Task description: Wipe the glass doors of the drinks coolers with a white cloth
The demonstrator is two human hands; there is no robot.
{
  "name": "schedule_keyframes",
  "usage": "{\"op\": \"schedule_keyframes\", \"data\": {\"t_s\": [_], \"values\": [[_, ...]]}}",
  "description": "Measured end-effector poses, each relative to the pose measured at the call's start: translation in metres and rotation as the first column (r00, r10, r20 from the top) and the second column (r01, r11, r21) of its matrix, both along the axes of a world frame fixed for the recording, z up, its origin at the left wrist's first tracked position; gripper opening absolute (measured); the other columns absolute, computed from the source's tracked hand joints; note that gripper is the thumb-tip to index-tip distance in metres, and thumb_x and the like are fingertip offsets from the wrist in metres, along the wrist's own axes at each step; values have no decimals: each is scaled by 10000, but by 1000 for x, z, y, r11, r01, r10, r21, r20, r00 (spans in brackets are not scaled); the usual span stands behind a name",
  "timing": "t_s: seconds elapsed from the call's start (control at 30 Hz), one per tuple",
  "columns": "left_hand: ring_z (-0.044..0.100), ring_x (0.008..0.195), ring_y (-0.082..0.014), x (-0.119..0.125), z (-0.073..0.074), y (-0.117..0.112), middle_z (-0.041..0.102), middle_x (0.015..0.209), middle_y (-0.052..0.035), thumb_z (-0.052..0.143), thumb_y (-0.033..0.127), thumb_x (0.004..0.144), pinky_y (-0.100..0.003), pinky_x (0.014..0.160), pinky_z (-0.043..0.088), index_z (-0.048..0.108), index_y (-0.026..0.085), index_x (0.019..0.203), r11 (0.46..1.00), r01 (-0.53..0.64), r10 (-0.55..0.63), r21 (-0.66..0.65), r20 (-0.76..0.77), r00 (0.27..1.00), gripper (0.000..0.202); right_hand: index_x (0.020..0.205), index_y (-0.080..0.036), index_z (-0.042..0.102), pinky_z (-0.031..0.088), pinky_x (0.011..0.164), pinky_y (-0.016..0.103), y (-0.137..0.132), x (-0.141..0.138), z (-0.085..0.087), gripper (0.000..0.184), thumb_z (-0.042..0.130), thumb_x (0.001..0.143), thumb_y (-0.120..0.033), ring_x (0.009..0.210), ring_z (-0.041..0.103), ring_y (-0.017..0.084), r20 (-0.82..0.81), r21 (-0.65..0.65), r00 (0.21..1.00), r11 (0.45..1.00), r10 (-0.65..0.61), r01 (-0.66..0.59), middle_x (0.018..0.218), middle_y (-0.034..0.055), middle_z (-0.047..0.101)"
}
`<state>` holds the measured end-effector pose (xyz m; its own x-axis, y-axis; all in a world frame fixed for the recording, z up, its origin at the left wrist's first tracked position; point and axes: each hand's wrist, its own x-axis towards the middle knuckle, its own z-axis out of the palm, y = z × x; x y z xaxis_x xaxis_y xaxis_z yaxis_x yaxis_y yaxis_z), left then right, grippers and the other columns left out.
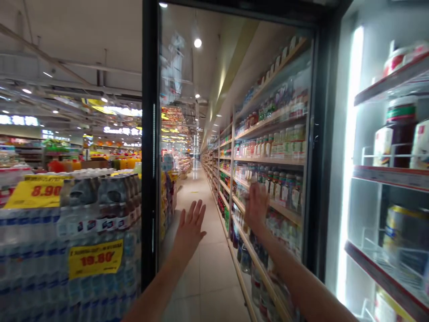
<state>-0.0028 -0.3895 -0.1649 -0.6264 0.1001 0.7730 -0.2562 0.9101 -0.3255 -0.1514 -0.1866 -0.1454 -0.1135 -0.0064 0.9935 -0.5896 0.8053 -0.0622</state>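
Observation:
A glass fridge door [234, 134] with a black frame stands swung open in front of me. Both of my hands are raised against its pane. My left hand [190, 226] has its fingers spread flat near the door's lower middle. My right hand [256, 206] is also flat and open, a little higher and to the right, slightly blurred. Neither hand holds anything. Through the glass I see a long shop aisle with drink shelves [268, 152].
The lit open fridge [389, 179] at right holds jars and cans on wire shelves. Stacked packs of bottled water [83, 223] with yellow price tags stand at left. The tiled aisle floor [204, 268] runs ahead.

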Motion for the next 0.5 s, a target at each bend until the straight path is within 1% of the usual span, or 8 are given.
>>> {"op": "schedule_keyframes", "data": {"t_s": [0.07, 0.13, 0.2, 0.27, 0.33, 0.37, 0.43, 0.5], "values": [[150, 1403, -259, 0, 1, 1, 188, 1505, -84, 602, 423, 783, -485, 1105, 264, 218, 185, 1431, 1000, -13, 13, 4, -7, 1000, 790, 1387, -233, 376, 155, 1125, 486, -20, 11, -7, 512, 352, 878, -184, 1415, 141, 238, -104, 258, 991, 965, 82, -53, 1420, 64, 433], [174, 1399, -262, 0, 1, 1, 192, 1503, -80, 600, 402, 786, -490, 1102, 265, 238, 188, 1427, 1000, -16, 16, 6, -13, 1000, 766, 1354, -261, 425, 127, 1138, 471, -24, 14, -10, 498, 392, 864, -172, 1411, 156, 220, -158, 357, 979, 932, 127, -63, 1383, 31, 483], [187, 1396, -267, -1, 0, 0, 202, 1500, -81, 593, 392, 789, -499, 1100, 265, 251, 190, 1425, 1000, -9, 10, 1, -16, 1000, 750, 1367, -256, 406, 144, 1129, 480, -11, 7, -3, 508, 391, 866, -176, 1407, 171, 225, -144, 266, 986, 963, 85, -44, 1377, 45, 486], [182, 1397, -267, -2, -2, -2, 201, 1501, -83, 589, 396, 791, -502, 1102, 256, 252, 190, 1426, 1000, -3, 3, -7, -18, 1000, 748, 1397, -224, 360, 190, 1103, 502, 8, -3, 11, 519, 357, 880, -190, 1399, 193, 250, -84, 66, 996, 998, 6, 0, 1401, 87, 451], [165, 1401, -263, -4, -3, -4, 190, 1505, -83, 584, 396, 794, -498, 1107, 246, 241, 182, 1428, 1000, -5, 4, -16, -24, 1000, 752, 1408, -188, 342, 220, 1080, 523, 15, -7, 23, 516, 333, 892, -209, 1394, 200, 278, -32, -110, 999, 993, -36, 32, 1420, 122, 417], [157, 1402, -260, -4, -4, -5, 185, 1507, -83, 582, 391, 797, -495, 1109, 243, 234, 178, 1430, 1000, -8, 7, -20, -26, 1000, 753, 1405, -177, 348, 220, 1079, 525, 12, -6, 26, 512, 333, 894, -214, 1396, 192, 283, -23, -134, 999, 990, -34, 31, 1424, 130, 410], [151, 1403, -258, -5, -4, -5, 182, 1507, -86, 586, 387, 795, -494, 1109, 244, 229, 173, 1430, 1000, -16, 16, -20, -25, 1000, 759, 1380, -181, 394, 192, 1101, 505, -7, 4, 22, 495, 350, 887, -199, 1405, 168, 268, -51, -13, 999, 1000, 13, -14, 1420, 111, 422], [158, 1401, -264, -5, -3, -5, 187, 1504, -98, 604, 405, 781, -496, 1104, 254, 234, 167, 1427, 1000, -19, 19, -12, -19, 1000, 781, 1336, -214, 455, 143, 1130, 476, -29, 15, 11, 473, 383, 871, -174, 1409, 158, 237, -118, 240, 987, 968, 104, -73, 1408, 63, 449]]}}
